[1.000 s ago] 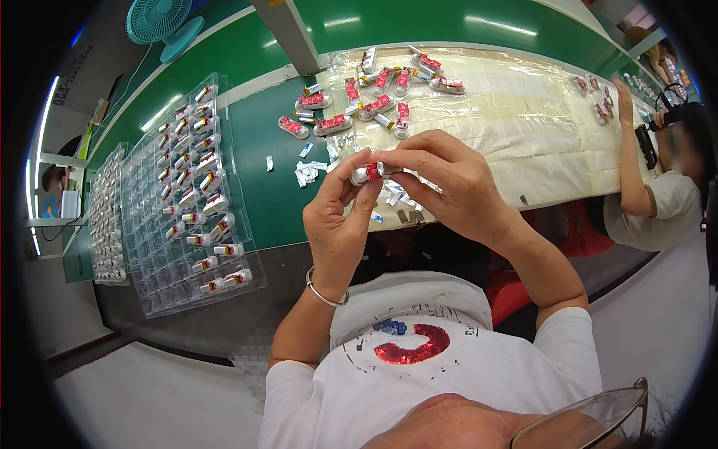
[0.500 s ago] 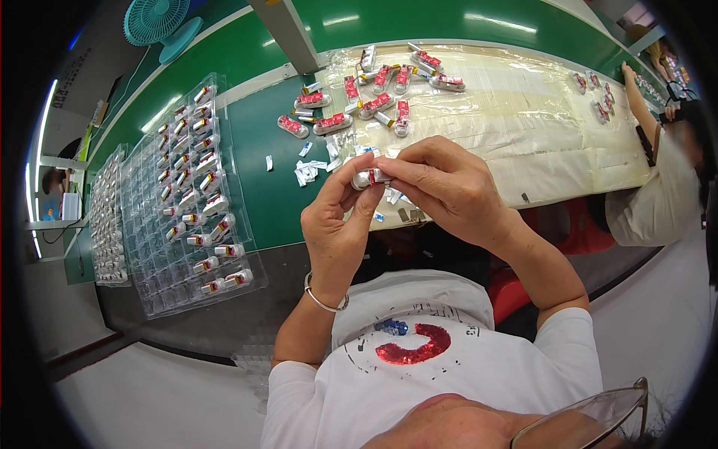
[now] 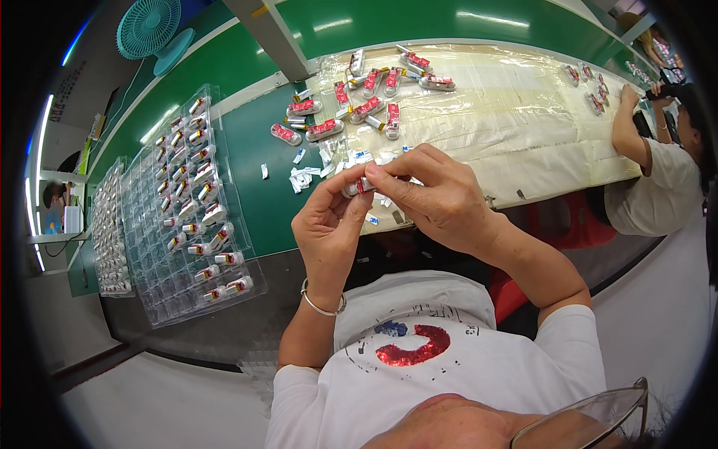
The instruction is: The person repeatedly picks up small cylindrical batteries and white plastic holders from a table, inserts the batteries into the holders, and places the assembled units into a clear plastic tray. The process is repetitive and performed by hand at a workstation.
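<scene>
Between my two hands is a small whitish oval casing (image 3: 351, 190) with a silver and red piece on it. My left hand (image 3: 329, 232) is closed, its thumb and forefinger gripping the casing from the left. From the right, my right hand (image 3: 445, 196) pinches the piece at the casing's end; the fingertips partly hide it. Small white paper strips (image 3: 302, 179), some with blue print, lie scattered just beyond my hands. Farther off sits a loose group of oval casings with red tops (image 3: 324, 130), several with silver cylindrical cells beside them.
A clear compartment tray (image 3: 153, 254), partly filled with similar parts, stands at the left; a second filled tray (image 3: 112, 232) is beyond it. A metal post (image 3: 273, 37) rises at the back. A turquoise fan (image 3: 149, 30) stands far left. A co-worker's arm (image 3: 632, 131) rests at the right.
My hands stay on the casing; the fingers have shifted slightly and the piece is more covered. The view has moved a little. The co-worker's arm has drawn back nearer the body.
</scene>
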`<action>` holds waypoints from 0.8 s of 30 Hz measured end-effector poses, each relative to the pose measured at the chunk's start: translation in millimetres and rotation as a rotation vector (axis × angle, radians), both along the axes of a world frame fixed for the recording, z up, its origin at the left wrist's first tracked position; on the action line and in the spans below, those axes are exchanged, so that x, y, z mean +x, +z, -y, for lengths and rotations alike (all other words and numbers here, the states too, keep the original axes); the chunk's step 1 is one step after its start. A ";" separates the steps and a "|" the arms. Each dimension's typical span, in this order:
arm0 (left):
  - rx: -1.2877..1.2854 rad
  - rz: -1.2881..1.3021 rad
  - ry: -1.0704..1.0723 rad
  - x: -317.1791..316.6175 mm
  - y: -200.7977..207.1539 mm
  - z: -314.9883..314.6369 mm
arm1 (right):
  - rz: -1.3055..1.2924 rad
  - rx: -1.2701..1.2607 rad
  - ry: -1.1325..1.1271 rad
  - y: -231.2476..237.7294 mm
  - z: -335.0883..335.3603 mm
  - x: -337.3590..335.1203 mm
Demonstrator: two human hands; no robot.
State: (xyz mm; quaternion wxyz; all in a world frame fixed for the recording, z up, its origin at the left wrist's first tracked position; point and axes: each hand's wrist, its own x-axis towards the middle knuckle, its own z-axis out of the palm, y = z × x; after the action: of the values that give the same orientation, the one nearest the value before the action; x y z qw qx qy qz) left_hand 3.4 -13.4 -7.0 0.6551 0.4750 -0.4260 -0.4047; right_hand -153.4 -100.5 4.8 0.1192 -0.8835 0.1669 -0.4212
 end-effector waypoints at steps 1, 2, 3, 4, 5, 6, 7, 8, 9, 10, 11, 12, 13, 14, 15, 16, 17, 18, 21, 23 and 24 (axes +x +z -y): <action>-0.002 0.002 -0.008 0.3 1.5 -0.1 | 0.003 0.001 -0.007 -0.8 0.0 0.4; -0.003 0.004 -0.016 0.5 2.4 0.3 | 0.005 0.001 -0.014 -1.5 -0.1 0.7; -0.017 -0.026 -0.014 0.4 2.6 1.1 | 0.008 0.002 -0.021 -1.7 0.0 0.8; -0.031 -0.054 -0.012 0.5 2.7 1.9 | 0.034 0.022 0.018 -1.5 0.7 1.3; -0.045 -0.082 -0.010 0.5 2.7 2.6 | 0.060 0.042 0.057 -1.2 2.2 1.7; -0.073 -0.085 0.002 0.2 1.7 2.4 | 0.087 0.062 0.096 -0.7 3.0 2.2; -0.102 -0.089 0.013 -0.1 -0.4 1.5 | 0.138 0.173 0.101 0.4 0.7 3.0; -0.130 -0.093 0.025 -0.5 -1.7 0.4 | 0.190 0.283 0.106 2.1 -3.5 3.7; -0.155 -0.080 0.036 -0.9 -1.9 -1.2 | 0.241 0.394 0.110 2.9 -5.6 4.1; -0.192 -0.053 0.031 -1.7 -1.5 -0.9 | 0.265 0.463 0.137 1.8 -5.3 2.5; -0.230 -0.027 0.027 -2.5 -0.5 -0.5 | 0.289 0.532 0.163 -0.1 -4.7 -0.1; -0.267 -0.001 0.022 -3.1 -0.1 -0.1 | 0.313 0.601 0.190 -1.9 -4.4 -1.7; -0.276 0.021 0.026 -3.3 -0.3 -0.5 | 0.329 0.668 0.211 -3.8 -5.3 -1.9; -0.285 0.042 0.029 -3.5 -1.1 -1.2 | 0.345 0.735 0.233 -5.8 -6.3 -1.8; -0.294 0.063 0.032 -3.6 -2.0 -1.7 | 0.362 0.801 0.255 -7.0 -7.1 -2.2; -0.312 0.075 0.026 -3.2 -3.9 -1.8 | 0.351 0.816 0.274 -6.5 -6.9 -3.3; -0.330 0.086 0.019 -2.2 -6.1 -1.9 | 0.339 0.830 0.293 -5.3 -6.1 -4.5; -0.348 0.097 0.012 -1.7 -7.0 -2.0 | 0.328 0.844 0.313 -4.8 -5.9 -5.5; -0.363 0.112 0.013 -2.5 -6.3 -2.4 | 0.409 0.944 0.348 -5.7 -9.1 -3.8; -0.362 0.118 0.018 -1.8 -5.9 -2.6 | 0.436 1.018 0.360 -5.9 -9.8 -4.6; -0.361 0.121 0.021 -1.5 -5.8 -2.8 | 0.449 1.055 0.367 -6.1 -10.2 -4.8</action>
State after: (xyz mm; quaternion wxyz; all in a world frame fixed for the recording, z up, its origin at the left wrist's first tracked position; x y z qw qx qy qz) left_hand 1.9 -10.6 -12.7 0.7070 0.3775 -0.5256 -0.2854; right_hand -158.2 -90.3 -1.3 0.6447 -0.6089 0.1690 -0.4302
